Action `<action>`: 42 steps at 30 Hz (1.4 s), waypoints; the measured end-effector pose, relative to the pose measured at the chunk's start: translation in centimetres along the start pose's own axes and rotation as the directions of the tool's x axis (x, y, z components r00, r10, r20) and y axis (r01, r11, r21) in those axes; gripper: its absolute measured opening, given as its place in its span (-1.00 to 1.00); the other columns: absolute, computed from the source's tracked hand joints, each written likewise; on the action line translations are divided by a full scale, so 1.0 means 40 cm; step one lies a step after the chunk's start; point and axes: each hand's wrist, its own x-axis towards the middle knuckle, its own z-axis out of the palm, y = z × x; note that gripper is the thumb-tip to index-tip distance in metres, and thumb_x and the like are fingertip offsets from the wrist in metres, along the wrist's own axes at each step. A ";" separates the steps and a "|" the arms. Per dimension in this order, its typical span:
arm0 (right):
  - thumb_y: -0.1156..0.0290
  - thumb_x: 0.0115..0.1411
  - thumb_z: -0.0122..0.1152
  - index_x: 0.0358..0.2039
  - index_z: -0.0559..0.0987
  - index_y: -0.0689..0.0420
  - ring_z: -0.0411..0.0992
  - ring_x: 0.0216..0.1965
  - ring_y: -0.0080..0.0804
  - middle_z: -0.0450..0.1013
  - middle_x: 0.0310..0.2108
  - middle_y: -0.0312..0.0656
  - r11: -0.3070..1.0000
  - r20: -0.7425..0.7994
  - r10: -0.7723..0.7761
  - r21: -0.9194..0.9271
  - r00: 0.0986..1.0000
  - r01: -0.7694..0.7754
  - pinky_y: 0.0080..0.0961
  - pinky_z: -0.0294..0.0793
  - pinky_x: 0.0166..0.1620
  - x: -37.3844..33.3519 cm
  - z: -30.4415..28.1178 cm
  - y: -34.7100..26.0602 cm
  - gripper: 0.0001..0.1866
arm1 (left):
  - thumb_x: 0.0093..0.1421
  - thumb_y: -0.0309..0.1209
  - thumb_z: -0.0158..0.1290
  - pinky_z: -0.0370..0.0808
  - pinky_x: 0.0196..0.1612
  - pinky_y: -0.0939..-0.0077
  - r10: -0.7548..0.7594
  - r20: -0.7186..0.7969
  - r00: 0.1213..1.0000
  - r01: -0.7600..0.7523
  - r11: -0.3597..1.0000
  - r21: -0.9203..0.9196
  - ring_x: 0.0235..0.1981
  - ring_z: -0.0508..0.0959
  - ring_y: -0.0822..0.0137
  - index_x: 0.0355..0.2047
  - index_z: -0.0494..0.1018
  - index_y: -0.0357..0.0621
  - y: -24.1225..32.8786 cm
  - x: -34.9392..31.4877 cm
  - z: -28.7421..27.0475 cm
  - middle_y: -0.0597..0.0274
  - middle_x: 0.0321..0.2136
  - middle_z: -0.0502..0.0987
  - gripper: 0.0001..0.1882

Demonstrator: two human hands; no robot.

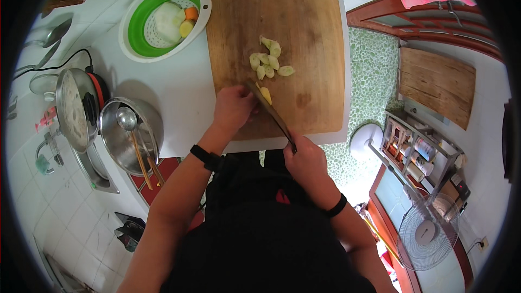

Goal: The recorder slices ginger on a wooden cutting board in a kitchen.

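A large wooden cutting board (304,16) lies on a white counter. My left hand (233,107) presses a pale yellow vegetable piece (266,95) against the board's near edge. My right hand (306,157) grips the handle of a knife (271,113), whose blade angles up-left onto that piece. Several cut pale slices (268,59) lie in a loose pile on the board just beyond the knife. Both wrists wear black bands.
A white and green colander bowl (135,27) with pale and orange vegetables sits left of the board. A steel pot (116,141) holding a ladle and a rice cooker (76,108) stand at the left. A standing fan (426,233), shelf and pebbled floor lie to the right.
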 end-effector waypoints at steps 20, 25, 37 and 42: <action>0.39 0.21 0.25 0.15 0.56 0.07 0.59 -0.46 0.01 0.55 -0.44 -0.04 0.997 -0.032 -0.071 -0.035 0.997 0.070 -0.10 0.61 -0.37 -0.066 -0.046 -0.006 -0.54 | 0.28 -0.36 0.19 0.56 -0.56 0.48 -0.039 0.042 0.998 0.041 0.999 -0.028 -0.66 0.60 0.41 -0.43 0.61 -0.34 0.028 -0.015 -0.017 0.20 -0.63 0.62 -0.75; 0.39 0.21 0.25 0.12 0.58 0.10 0.59 -0.43 0.07 0.57 -0.42 0.00 0.998 -0.009 -0.044 -0.036 0.999 0.044 -0.06 0.61 -0.34 -0.048 -0.044 -0.011 -0.57 | 0.30 -0.36 0.17 0.55 -0.58 0.48 -0.031 0.049 0.998 0.032 0.999 -0.029 -0.66 0.61 0.39 -0.45 0.59 -0.35 0.020 -0.008 -0.014 0.16 -0.62 0.62 -0.73; 0.44 0.19 0.25 0.11 0.60 0.10 0.59 -0.42 0.06 0.58 -0.41 0.02 0.997 -0.073 -0.072 0.006 0.995 0.073 -0.09 0.61 -0.31 -0.049 -0.014 0.020 -0.57 | 0.31 -0.33 0.13 0.56 -0.56 0.44 0.037 0.027 0.999 -0.038 0.999 0.007 -0.67 0.62 0.37 -0.47 0.58 -0.34 0.009 -0.011 -0.007 0.18 -0.64 0.62 -0.70; 0.49 0.16 0.25 0.13 0.59 0.10 0.60 -0.42 0.00 0.58 -0.41 0.00 0.996 -0.035 -0.073 -0.060 0.997 0.071 -0.15 0.61 -0.32 -0.063 -0.045 0.007 -0.53 | 0.29 -0.36 0.14 0.54 -0.56 0.48 0.009 0.020 1.000 -0.009 1.000 -0.009 -0.67 0.61 0.39 -0.43 0.60 -0.31 0.020 -0.017 -0.014 0.20 -0.63 0.62 -0.75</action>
